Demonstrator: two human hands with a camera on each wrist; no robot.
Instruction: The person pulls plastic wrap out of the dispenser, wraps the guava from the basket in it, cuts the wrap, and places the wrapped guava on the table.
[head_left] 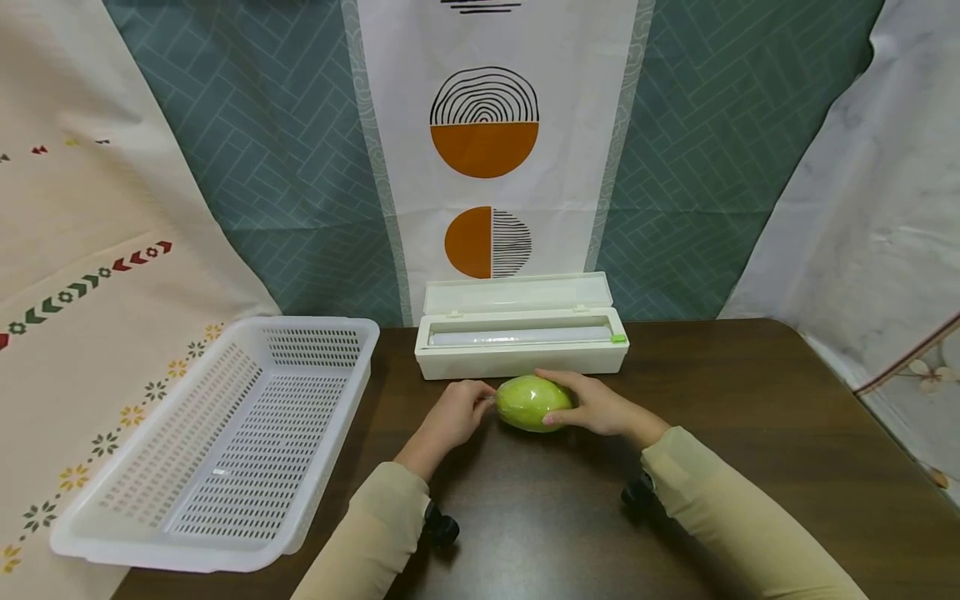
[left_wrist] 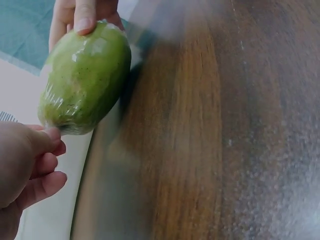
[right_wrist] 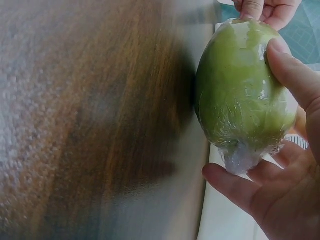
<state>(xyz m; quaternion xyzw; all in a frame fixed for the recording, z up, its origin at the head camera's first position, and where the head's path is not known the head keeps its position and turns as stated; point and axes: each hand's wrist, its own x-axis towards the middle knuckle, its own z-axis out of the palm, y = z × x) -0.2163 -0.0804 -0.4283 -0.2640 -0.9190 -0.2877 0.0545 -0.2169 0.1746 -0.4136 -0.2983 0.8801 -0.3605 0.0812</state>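
Note:
An oval green fruit (head_left: 531,403), wrapped in clear cling film, is held between both hands above the table. My left hand (head_left: 455,414) pinches the film at the fruit's left end between thumb and fingers. Around the right side of the fruit, my right hand (head_left: 596,405) grips with its thumb on the near face and fingers over the far side. A gathered tail of cling film (right_wrist: 240,158) sticks out at the right end, close to the right palm. The film lies tight and shiny over the skin in the left wrist view.
Behind the hands stands a white wrap dispenser box (head_left: 517,362), lid raised, with a film roll (head_left: 517,337) inside and a green slider (head_left: 618,338). A white perforated basket (head_left: 300,467) sits on the left of the brown wooden table (head_left: 735,433). Patterned cloths hang behind.

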